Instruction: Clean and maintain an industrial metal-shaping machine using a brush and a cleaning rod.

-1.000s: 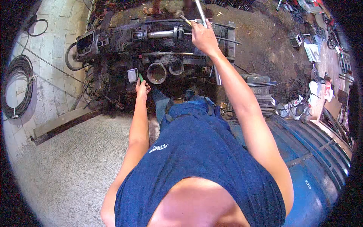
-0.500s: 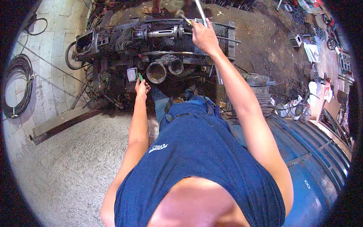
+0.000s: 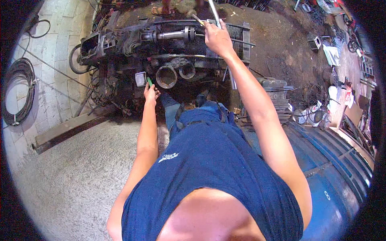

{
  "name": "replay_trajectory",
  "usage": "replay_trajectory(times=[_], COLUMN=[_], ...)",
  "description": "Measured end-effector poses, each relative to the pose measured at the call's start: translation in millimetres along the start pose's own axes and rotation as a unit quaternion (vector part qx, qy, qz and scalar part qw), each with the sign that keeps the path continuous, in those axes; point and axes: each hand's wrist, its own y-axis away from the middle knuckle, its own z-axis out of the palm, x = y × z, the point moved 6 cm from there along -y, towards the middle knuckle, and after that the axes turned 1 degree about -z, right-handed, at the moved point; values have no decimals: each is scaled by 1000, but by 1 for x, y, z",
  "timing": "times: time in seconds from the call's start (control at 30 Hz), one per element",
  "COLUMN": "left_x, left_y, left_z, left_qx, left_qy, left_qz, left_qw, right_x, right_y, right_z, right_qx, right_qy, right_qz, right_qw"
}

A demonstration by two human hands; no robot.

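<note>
As the left hand (image 3: 151,93) gripped a green handle (image 3: 149,81), the right hand (image 3: 218,41) grasped a slim yellow-marked tool (image 3: 200,21).
The handle stood beside the larger pipe (image 3: 166,87), the tool at the far side of the machine (image 3: 170,35); completed and remaining steps were indeterminable.

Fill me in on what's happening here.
A person stands at a dark, grimy machine, using both hands. The left hand holds a green handle in front of the machine, next to a small pale tray; whether the two are joined is unclear. The right hand is out over the machine, gripping a thin yellowish stick, with a silver rod right at the fingers.
</note>
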Motion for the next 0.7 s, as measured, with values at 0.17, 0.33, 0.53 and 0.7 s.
replay_trajectory(times=[0.17, 0.33, 0.53, 0.7], left_x=[2, 3, 5, 8], left_y=[2, 5, 7, 6], left_z=[2, 0, 1, 3], left_qx=[-3, -9, -23, -28], left_qy=[-8, -8, -2, -23], left_qz=[-1, 1, 11, 12], left_qw=[1000, 1000, 1000, 999], right_x=[-2, -35, -68, 14], right_y=[2, 20, 154, 296], right_z=[-3, -18, 32, 115], right_qx=[25, -6, 7, -47], right_qy=[2, -43, -287, -575], right_qz=[-16, 3, 87, 495], right_qw=[1000, 999, 954, 650])
